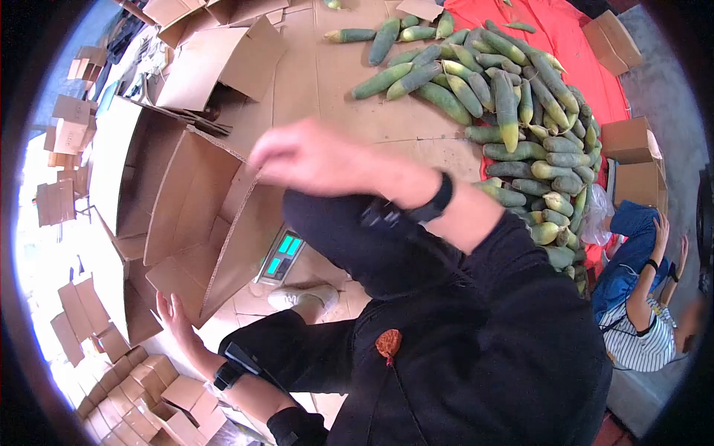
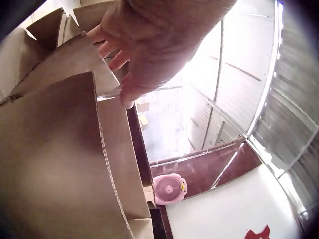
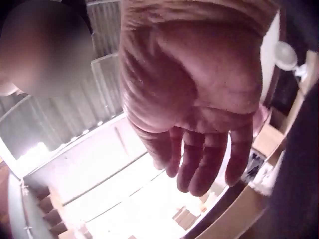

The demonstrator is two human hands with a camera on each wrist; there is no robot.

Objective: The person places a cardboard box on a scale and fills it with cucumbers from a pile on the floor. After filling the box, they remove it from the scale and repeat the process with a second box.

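An open cardboard box (image 1: pixel 195 197) with raised flaps stands in front of the person in the head view. The right hand (image 1: pixel 316 157) is held over its upper edge, slightly blurred, fingers loosely bent. In the right wrist view, the palm of the right hand (image 3: pixel 194 94) faces the camera and holds nothing. Low beside the box, the left hand (image 1: pixel 177 323) has its fingers spread near a flap. The left wrist view shows the left hand (image 2: pixel 149 55) with fingers extended at the edge of a cardboard flap (image 2: pixel 75 64).
A large heap of long green radishes (image 1: pixel 509 111) lies on cardboard and red sheeting (image 1: pixel 602 82). A scale with lit green displays (image 1: pixel 281 256) is beside the box. Stacked cartons (image 1: pixel 137 386) stand lower left. Another person (image 1: pixel 643 297) crouches at the right.
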